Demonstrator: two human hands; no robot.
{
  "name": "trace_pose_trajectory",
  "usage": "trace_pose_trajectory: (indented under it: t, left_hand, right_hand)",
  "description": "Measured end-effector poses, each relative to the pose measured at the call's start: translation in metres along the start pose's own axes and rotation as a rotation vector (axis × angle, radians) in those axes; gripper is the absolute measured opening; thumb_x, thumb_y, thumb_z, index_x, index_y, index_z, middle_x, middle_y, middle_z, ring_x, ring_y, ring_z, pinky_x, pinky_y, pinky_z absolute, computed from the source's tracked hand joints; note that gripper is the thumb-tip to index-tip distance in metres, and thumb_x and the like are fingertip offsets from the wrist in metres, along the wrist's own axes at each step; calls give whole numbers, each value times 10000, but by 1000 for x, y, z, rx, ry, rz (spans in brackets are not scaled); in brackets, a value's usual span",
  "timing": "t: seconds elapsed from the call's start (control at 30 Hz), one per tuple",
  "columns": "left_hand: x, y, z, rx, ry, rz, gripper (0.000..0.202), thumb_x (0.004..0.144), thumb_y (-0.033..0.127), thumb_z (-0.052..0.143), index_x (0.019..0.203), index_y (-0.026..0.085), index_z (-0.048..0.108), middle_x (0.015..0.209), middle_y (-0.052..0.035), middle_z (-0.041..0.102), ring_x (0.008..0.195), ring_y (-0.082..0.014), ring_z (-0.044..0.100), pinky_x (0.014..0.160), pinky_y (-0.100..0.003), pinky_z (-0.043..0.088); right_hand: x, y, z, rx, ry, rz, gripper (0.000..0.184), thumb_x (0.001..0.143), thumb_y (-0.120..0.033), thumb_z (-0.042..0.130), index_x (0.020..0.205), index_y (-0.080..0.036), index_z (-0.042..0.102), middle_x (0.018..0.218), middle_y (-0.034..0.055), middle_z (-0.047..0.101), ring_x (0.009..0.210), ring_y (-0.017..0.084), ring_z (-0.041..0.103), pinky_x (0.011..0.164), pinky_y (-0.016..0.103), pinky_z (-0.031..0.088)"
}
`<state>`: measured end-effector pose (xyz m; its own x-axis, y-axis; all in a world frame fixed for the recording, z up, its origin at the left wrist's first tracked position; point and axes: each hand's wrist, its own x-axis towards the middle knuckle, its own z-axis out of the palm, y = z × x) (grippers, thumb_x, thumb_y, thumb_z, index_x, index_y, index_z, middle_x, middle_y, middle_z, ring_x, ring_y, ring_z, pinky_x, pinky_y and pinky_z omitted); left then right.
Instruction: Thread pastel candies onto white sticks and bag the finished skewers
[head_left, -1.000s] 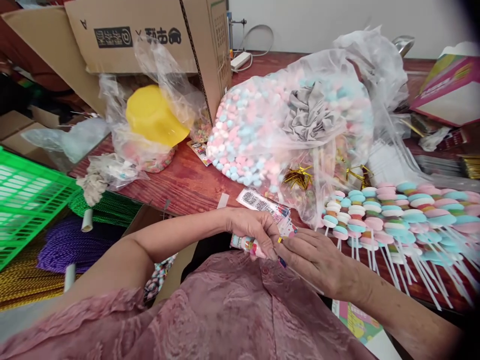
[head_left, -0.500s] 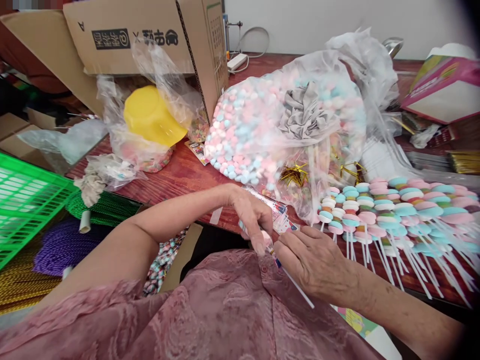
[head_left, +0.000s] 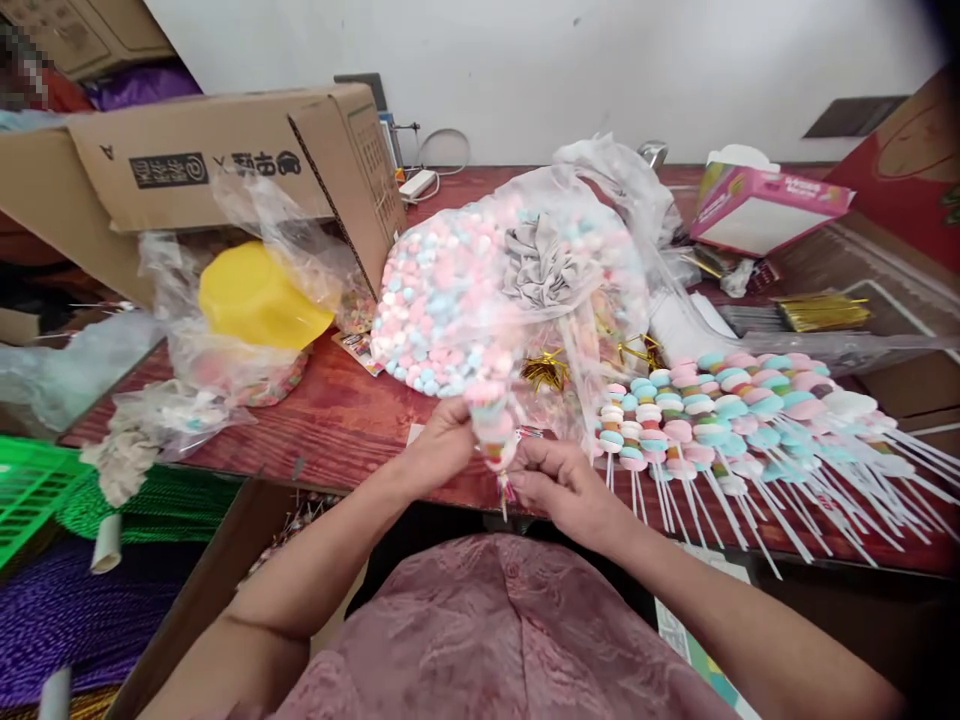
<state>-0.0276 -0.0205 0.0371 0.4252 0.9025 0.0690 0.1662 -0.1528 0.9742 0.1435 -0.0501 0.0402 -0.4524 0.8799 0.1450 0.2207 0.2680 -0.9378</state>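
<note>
A marshmallow skewer (head_left: 493, 425), stacked in pink, white and blue and apparently in a clear wrapper, is held upright over the table's front edge; motion blurs it. My left hand (head_left: 448, 442) grips its left side with the fingers closed. Lower down on the right, my right hand (head_left: 559, 485) pinches around the bottom of the stack, where a colourful end hangs. To the right lie many bare marshmallow skewers (head_left: 697, 420) in rows, their white sticks pointing toward me. Behind my hands sits a big clear bag of marshmallows (head_left: 442, 290) with a grey crumpled cloth-like piece on top.
Gold twist ties (head_left: 546, 370) lie by the bag, with another bundle of gold ties (head_left: 821, 312) farther right. A cardboard box (head_left: 225, 160) and a yellow bowl-shaped thing (head_left: 259, 295) stand left. A green crate (head_left: 37, 490) is at lower left, a pink carton (head_left: 765, 205) back right.
Both hands have raised the skewer from near my lap to upright above the table edge. My right hand has shifted from its stick to the stack's lower end. The view has tilted up.
</note>
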Motion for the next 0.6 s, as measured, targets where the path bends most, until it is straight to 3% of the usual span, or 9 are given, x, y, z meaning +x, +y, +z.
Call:
trace_pose_trajectory:
  t: [0.1,0.17,0.2,0.27,0.33,0.4,0.5,0.6]
  left_hand:
    - [-11,-2,-3,-217,68,-36,512,792,451,711,1256,260,610,1202,-81,598,1037,-209,573,892,-327,462]
    - [-26,-5,0,-382,-24,-102,595,667,434,829,1200,253,636,1134,-72,624,1036,-211,581,906,-327,461]
    - [-34,-8,0,-447,-95,-149,555,655,440,836,1136,228,657,1048,-66,643,974,-203,596,877,-321,470]
    - [-51,-15,-4,-462,-182,-232,415,707,442,794,1002,179,667,886,-52,647,823,-179,599,786,-296,477]
    - [-69,-21,-14,-239,-126,-231,281,792,404,714,921,162,652,817,-45,633,754,-165,569,735,-278,457]
    - [-87,-25,-26,152,-12,-148,178,875,340,593,878,170,643,815,-50,626,763,-167,540,745,-281,434]
    - [-119,-31,-43,633,0,-89,270,923,232,407,753,176,609,768,-51,601,746,-167,509,739,-286,406]
    - [-157,-37,-67,860,-162,-357,262,866,142,397,687,181,585,704,-32,579,699,-165,525,676,-274,390]
  right_hand:
    - [3,16,13,-280,205,-212,189,861,-159,445,681,-207,473,590,-13,499,545,128,441,543,253,346]
    - [9,24,18,-444,324,-391,171,859,-165,452,705,-205,514,640,26,552,596,157,477,586,286,357]
    - [12,26,21,-455,321,-422,159,849,-173,459,709,-205,529,662,42,571,618,169,489,602,297,363]
    - [15,28,31,-378,221,-351,146,825,-184,478,694,-206,539,680,53,583,646,180,506,629,306,373]
    - [16,29,48,-274,98,-215,162,834,-177,480,685,-200,540,661,37,571,627,168,505,622,292,373]
    - [13,30,71,-204,-13,-135,194,865,-154,474,687,-188,542,609,2,554,559,136,493,572,254,365]
    - [9,29,106,-127,-204,-92,250,882,-100,464,660,-170,554,490,-51,512,426,90,447,483,203,337]
    - [3,24,118,-103,-311,-69,191,869,-85,505,742,-153,631,567,-22,609,496,103,537,523,201,386]
